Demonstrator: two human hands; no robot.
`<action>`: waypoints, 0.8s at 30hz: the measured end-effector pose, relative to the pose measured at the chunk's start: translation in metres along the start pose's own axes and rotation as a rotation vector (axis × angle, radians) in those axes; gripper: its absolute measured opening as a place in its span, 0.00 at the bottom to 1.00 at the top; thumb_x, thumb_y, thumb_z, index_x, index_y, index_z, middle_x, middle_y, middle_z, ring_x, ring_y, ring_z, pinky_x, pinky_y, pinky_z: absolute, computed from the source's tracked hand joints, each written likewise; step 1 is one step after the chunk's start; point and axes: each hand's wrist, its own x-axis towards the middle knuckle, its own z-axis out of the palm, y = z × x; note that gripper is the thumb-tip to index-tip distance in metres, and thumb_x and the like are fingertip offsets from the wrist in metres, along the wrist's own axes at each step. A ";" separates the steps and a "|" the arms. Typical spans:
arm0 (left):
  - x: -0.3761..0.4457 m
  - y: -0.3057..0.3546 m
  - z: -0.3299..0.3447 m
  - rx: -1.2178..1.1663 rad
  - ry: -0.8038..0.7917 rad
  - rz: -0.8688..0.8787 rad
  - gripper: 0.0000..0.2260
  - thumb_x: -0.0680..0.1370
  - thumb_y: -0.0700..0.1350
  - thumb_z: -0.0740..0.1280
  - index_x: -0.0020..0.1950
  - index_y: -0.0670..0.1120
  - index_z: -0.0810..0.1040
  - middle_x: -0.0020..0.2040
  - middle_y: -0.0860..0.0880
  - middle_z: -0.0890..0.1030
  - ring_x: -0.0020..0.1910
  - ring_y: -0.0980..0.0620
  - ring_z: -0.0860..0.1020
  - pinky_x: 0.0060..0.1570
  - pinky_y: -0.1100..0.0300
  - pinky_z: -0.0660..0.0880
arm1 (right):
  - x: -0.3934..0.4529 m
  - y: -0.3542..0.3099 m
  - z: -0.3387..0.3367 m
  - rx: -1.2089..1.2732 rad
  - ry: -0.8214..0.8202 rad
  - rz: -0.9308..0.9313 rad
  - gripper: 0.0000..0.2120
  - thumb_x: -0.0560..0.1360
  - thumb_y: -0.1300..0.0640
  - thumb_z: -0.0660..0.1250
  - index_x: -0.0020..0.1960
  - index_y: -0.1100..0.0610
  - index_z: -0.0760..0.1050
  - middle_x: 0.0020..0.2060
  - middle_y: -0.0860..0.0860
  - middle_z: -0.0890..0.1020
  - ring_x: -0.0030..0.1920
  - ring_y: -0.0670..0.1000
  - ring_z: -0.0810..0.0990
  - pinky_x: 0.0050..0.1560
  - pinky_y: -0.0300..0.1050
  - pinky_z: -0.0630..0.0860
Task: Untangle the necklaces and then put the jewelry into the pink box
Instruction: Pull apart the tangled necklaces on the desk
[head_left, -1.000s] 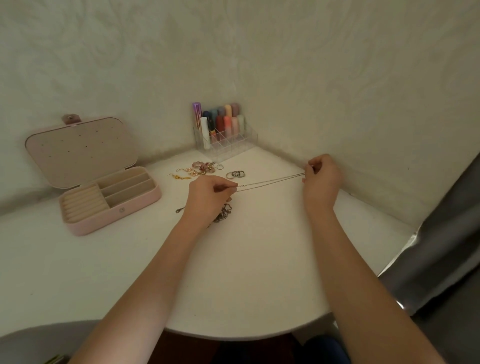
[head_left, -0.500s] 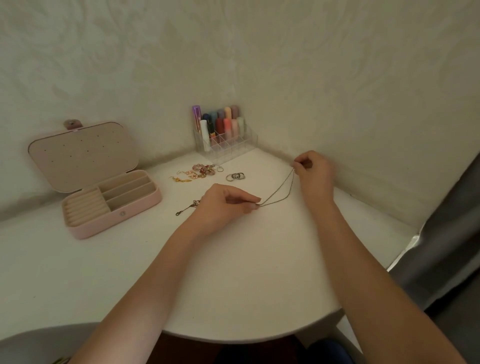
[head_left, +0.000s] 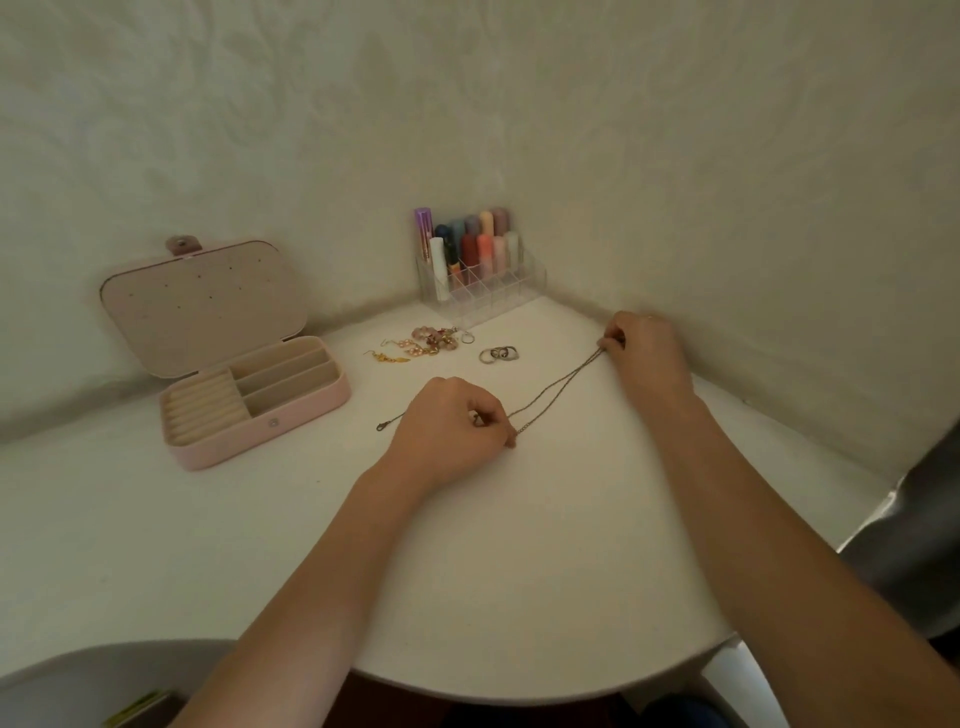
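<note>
A thin dark necklace chain runs as two strands over the white table. My left hand pinches its near end against the table, and a clasp end sticks out to the left of that hand. My right hand pinches the far end near the wall. The pink box lies open at the left, its lid leaning back and its compartments bare. Earrings and rings lie behind my left hand.
A clear organizer with several lipsticks stands in the corner where the two walls meet. The table's curved front edge runs below my forearms. A grey chair back is at the right, and a grey seat at the bottom left.
The chain was stretched taut above the table; my left hand has dropped down and toward me onto the table, so the chain now slopes from my right hand. The right hand barely moved.
</note>
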 end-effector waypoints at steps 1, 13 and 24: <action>0.000 0.000 -0.001 -0.008 0.020 -0.004 0.10 0.69 0.37 0.66 0.34 0.49 0.85 0.34 0.53 0.83 0.35 0.55 0.77 0.40 0.54 0.76 | 0.000 0.000 0.001 -0.004 0.004 -0.006 0.06 0.76 0.60 0.67 0.46 0.63 0.79 0.43 0.61 0.81 0.45 0.60 0.78 0.46 0.53 0.74; -0.027 -0.032 -0.009 0.166 -0.031 0.003 0.18 0.81 0.44 0.59 0.71 0.48 0.70 0.72 0.50 0.70 0.73 0.55 0.64 0.70 0.64 0.56 | -0.025 -0.006 -0.012 0.075 -0.250 -0.083 0.17 0.76 0.46 0.65 0.63 0.49 0.77 0.68 0.50 0.73 0.70 0.50 0.68 0.69 0.45 0.63; -0.051 -0.043 -0.015 0.236 0.165 -0.159 0.17 0.80 0.39 0.57 0.69 0.44 0.72 0.69 0.45 0.72 0.73 0.48 0.64 0.69 0.57 0.59 | -0.026 -0.014 -0.003 -0.199 -0.146 -0.056 0.16 0.80 0.55 0.55 0.56 0.66 0.75 0.55 0.65 0.78 0.57 0.64 0.74 0.56 0.55 0.72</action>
